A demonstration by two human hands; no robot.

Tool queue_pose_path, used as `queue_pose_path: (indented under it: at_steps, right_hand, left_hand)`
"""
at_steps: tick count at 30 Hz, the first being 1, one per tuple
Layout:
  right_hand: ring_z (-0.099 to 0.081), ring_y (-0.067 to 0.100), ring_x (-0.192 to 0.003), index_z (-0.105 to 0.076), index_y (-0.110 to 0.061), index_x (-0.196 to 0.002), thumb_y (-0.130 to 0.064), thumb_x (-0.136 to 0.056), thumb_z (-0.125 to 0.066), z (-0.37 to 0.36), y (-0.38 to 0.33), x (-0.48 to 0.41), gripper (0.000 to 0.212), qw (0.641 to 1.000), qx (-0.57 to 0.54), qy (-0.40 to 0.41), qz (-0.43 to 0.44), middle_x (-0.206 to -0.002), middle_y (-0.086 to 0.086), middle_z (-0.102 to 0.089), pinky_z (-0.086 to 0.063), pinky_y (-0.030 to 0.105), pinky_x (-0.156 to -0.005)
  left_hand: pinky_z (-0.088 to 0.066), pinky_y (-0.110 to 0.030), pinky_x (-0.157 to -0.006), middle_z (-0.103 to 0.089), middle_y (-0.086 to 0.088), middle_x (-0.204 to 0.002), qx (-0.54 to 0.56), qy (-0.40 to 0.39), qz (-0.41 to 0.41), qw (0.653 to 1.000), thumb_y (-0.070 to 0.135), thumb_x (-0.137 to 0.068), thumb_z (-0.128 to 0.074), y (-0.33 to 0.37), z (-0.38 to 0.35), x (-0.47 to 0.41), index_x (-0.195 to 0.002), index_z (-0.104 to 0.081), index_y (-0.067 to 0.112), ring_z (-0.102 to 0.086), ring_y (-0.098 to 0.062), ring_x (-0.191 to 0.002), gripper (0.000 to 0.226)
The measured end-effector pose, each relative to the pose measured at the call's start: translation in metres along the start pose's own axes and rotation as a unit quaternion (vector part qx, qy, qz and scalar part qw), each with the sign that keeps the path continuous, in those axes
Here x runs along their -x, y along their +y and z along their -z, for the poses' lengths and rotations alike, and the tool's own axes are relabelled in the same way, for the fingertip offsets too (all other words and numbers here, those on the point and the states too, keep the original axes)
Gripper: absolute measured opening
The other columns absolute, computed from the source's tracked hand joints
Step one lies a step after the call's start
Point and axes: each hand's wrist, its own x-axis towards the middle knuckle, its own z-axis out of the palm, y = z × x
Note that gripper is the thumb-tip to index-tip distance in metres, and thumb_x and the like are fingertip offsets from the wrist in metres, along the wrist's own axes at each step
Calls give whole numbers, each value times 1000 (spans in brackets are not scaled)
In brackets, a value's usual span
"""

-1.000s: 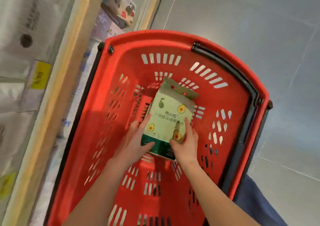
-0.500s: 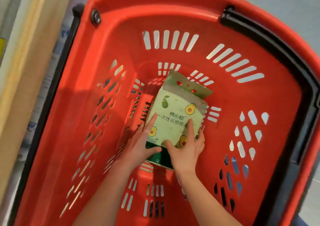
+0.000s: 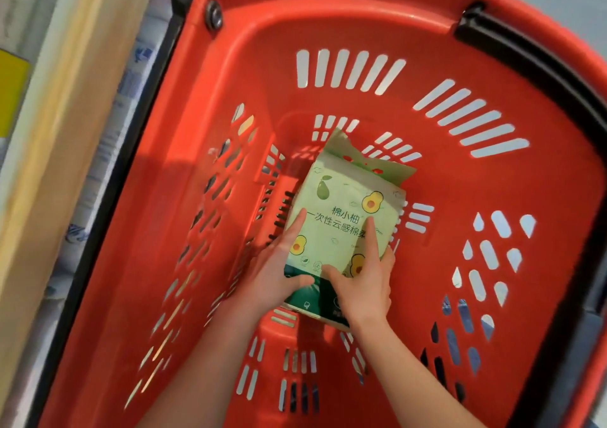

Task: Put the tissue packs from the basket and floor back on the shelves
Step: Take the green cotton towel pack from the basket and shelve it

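A pale green tissue pack (image 3: 341, 211) printed with avocados and a dark green bottom band lies at the bottom of a red plastic basket (image 3: 269, 76). My left hand (image 3: 279, 273) grips the pack's left side, thumb across its lower front. My right hand (image 3: 364, 283) grips the right side, index finger stretched up over the front. Both forearms reach down into the basket from the lower edge of the view. No other pack shows inside the basket.
The basket's black handle (image 3: 532, 63) curves along its right rim. A wooden shelf upright (image 3: 62, 132) runs down the left, with a yellow price tag (image 3: 11, 92) and wrapped packs (image 3: 108, 151) between it and the basket. Grey floor tiles show at the top right.
The view has moved closer and lower over the basket. Both hands keep hold of the pack, which has tilted slightly to the right.
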Motion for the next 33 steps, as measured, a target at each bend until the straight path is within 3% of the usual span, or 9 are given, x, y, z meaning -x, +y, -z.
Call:
queue_pose_path:
  at_steps: [4, 8, 11, 17, 20, 24, 29, 33]
  right_hand:
    - [-41, 24, -125, -8, -54, -137, -24, -70, -69, 14, -18, 15, 95, 1000, 7, -16, 8, -141, -4, -23, -42, 44, -87]
    - [-37, 24, -129, -8, -53, -137, -24, -70, -69, 36, -44, 40, 96, 1000, 2, -19, 22, -144, -2, -21, -41, 46, -91]
    - [-39, 24, -127, -8, -52, -138, -27, -71, -70, 54, -59, 67, 95, 999, -4, -18, 26, -143, -2, -22, -44, 47, -92]
    - [-42, 19, -124, -7, -53, -138, -26, -71, -70, 90, -89, 128, 96, 998, -34, -12, 61, -141, -5, -23, -44, 40, -84]
    - [-42, 20, -124, -8, -52, -138, -25, -72, -70, 115, -107, 159, 95, 995, -33, 4, 95, -140, -4, -25, -43, 37, -82]
    - [-41, 20, -124, -11, -50, -139, -24, -70, -71, 159, -131, 200, 95, 988, -31, 40, 144, -137, -3, -29, -48, 40, -83]
    - [-38, 17, -126, -12, -47, -140, -23, -68, -71, 231, -173, 249, 96, 971, -35, 79, 221, -142, -3, -26, -51, 43, -82]
    - [-42, 17, -122, -9, -46, -140, -25, -68, -70, 304, -208, 283, 97, 952, -9, 98, 289, -142, -5, -27, -49, 37, -79]
  left_hand:
    - [-36, -41, -108, -35, 8, -149, 22, 11, 10, 1000, 18, -68, -78, 14, 13, 20, -134, 4, 63, -37, -12, -134, 114]
    - [-31, -32, -111, -37, 11, -147, 28, 28, 8, 999, 15, -71, -77, 42, 38, 48, -134, 3, 59, -37, -10, -133, 111]
    - [-33, -42, -111, -38, 8, -147, 29, 32, 9, 999, 14, -70, -78, 60, 59, 71, -133, -2, 65, -37, -12, -133, 112]
    - [-34, -46, -108, -34, 13, -149, -44, 39, 7, 998, 24, -70, -77, 109, 102, 128, -134, 4, 64, -35, -9, -135, 111]
    - [-34, -49, -109, -31, 13, -150, -29, 54, -16, 998, 23, -71, -78, 136, 118, 161, -135, 3, 61, -33, -9, -136, 111]
    - [-29, -26, -111, -21, 25, -141, 2, 85, -71, 994, 14, -73, -76, 184, 139, 205, -138, -4, 51, -24, 5, -132, 103]
    - [-32, -17, -106, -18, 38, -137, 49, 125, -106, 985, 14, -74, -75, 254, 167, 253, -142, -7, 48, -26, 19, -126, 102]
    - [-26, 10, -81, -18, 42, -127, 82, 198, -139, 967, 10, -75, -74, 323, 185, 294, -144, -10, 39, -20, 42, -102, 99]
